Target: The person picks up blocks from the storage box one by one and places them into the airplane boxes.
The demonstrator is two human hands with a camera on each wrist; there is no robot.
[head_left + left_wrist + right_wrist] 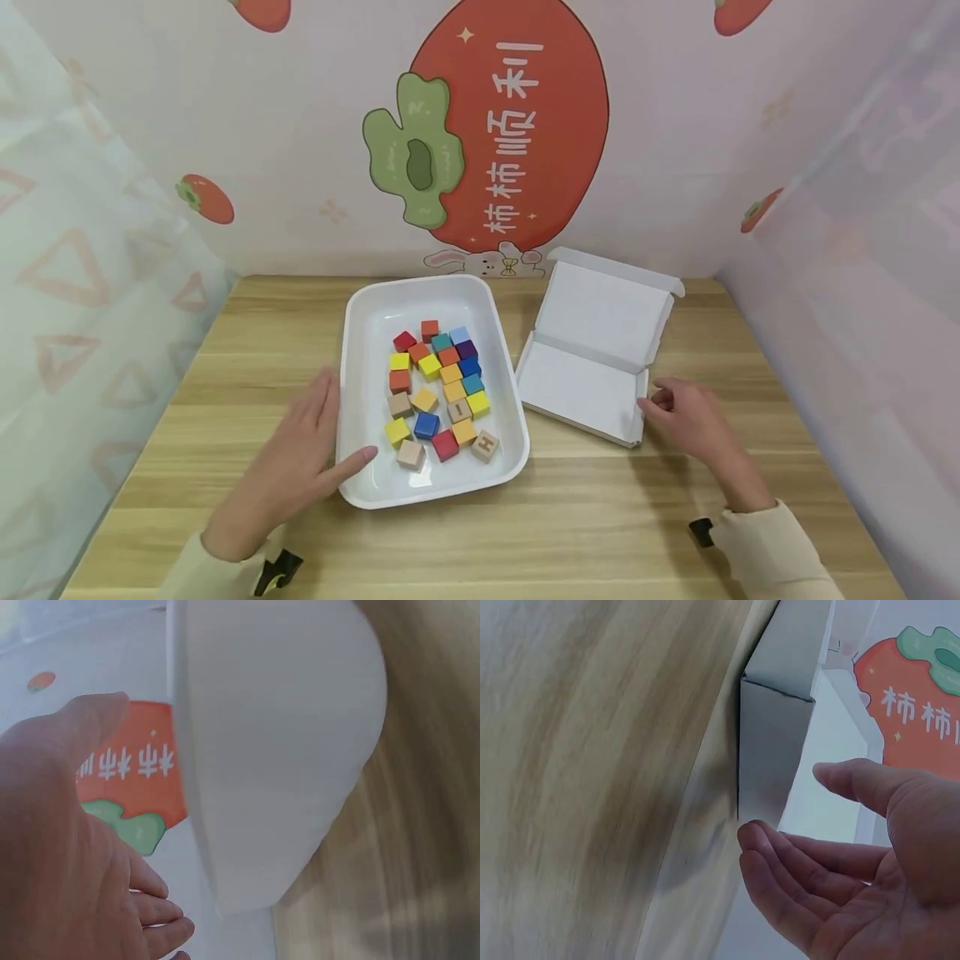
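Note:
A white plastic tray (371, 350) holds several small cube blocks in red, yellow, orange, blue and plain wood; one wooden block (485, 446) carries an H. My left hand (288, 458) lies along the tray's left side with straight fingers, its thumb reaching over the rim. In the left wrist view the tray's outer wall (277, 750) stands beside that hand. A shallow white cardboard box (581, 387) lies with its lid (603, 308) folded back. At the box's right front edge is my right hand (693, 421), fingers loosely bent, thumb and fingertips close to the box's side wall (772, 750).
The wooden tabletop (570, 517) extends in front of the tray and box. Behind it rises a backdrop (300, 117) printed with a large red persimmon (555, 167), and pale fabric screens (870, 233) flank both sides.

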